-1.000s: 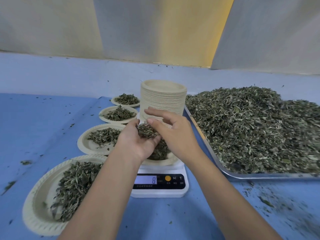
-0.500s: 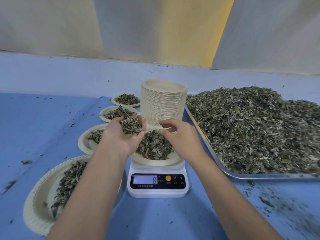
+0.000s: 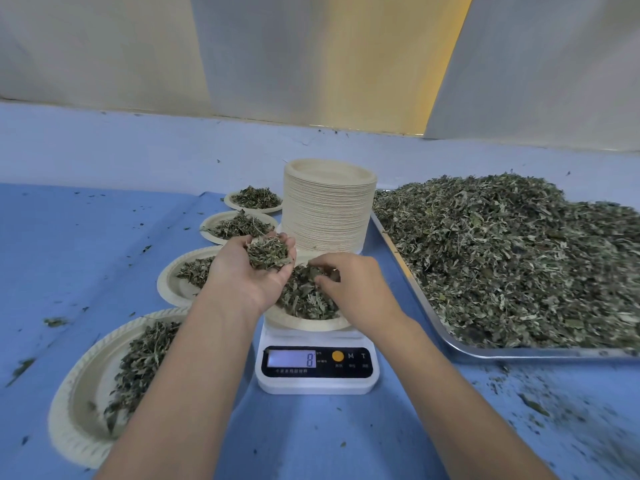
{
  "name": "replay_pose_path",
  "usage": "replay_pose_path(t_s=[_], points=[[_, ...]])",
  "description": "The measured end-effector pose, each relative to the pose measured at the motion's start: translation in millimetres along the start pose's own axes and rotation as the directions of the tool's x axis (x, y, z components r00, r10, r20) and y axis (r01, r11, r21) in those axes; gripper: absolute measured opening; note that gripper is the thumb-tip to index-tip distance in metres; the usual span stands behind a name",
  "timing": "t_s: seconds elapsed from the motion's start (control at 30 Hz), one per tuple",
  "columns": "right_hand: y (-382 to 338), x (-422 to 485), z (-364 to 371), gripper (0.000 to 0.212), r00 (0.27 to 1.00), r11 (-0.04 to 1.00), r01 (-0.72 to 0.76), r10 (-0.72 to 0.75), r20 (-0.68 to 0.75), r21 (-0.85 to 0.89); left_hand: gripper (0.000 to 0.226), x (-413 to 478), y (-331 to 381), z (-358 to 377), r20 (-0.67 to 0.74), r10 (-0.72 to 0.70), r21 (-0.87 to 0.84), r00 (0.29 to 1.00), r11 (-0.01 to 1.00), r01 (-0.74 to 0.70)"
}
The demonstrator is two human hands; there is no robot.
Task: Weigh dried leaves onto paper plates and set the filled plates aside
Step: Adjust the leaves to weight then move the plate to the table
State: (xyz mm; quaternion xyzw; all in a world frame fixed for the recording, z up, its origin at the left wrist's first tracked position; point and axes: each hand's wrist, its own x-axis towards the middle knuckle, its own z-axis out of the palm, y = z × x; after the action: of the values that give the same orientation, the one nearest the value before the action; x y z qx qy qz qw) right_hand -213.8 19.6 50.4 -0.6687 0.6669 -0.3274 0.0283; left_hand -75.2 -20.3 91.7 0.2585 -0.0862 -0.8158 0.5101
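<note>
Meanwhile left grip (image 3: 249,275) cups leaves (image 3: 268,252), right grip (image 3: 356,289) pinches the weighed pile (image 3: 301,301), plate stack (image 3: 329,209) just behind.

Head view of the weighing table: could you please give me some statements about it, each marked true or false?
1. The left hand cups a clump of dried leaves. True.
2. The scale carries no plate. False: a plate of leaves sits on it.
3. Four filled plates lie left of the scale. True.
4. The stack of empty plates stands on the metal tray. False: it stands on the table beside the tray.
5. The right hand digs in the tray's heap. False: it reaches the scale's plate.
</note>
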Motion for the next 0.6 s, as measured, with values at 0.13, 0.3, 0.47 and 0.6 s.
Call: replay_pose_path(t_s=[0.13, 0.3, 0.47, 0.6], points=[[0, 2, -3, 0.023, 0.995, 0.997, 0.005, 0.003, -0.097, 0.08, 0.029, 2, 1, -2, -0.002, 0.021, 0.01, 1.0, 1.0, -0.021], [-7, 3, -13, 0.02, 0.952, 0.939, 0.004, 0.102, -0.289, 0.343, 0.029, 4, 0, -2, -0.04, 0.036, 0.039, 0.999, 0.999, -0.035], [-16, 3, -19, 0.021, 0.92, 0.818, 0.066, 0.171, -0.352, 0.571, 0.024, 2, -9, 0, -0.042, 0.033, 0.106, 0.999, 0.994, -0.028], [-22, 3, -20, 0.021, 0.916, 0.746, 0.121, 0.171, -0.364, 0.655, 0.025, 1, -15, 2, -0.004, -0.007, 0.147, 1.0, 0.989, 0.008]])
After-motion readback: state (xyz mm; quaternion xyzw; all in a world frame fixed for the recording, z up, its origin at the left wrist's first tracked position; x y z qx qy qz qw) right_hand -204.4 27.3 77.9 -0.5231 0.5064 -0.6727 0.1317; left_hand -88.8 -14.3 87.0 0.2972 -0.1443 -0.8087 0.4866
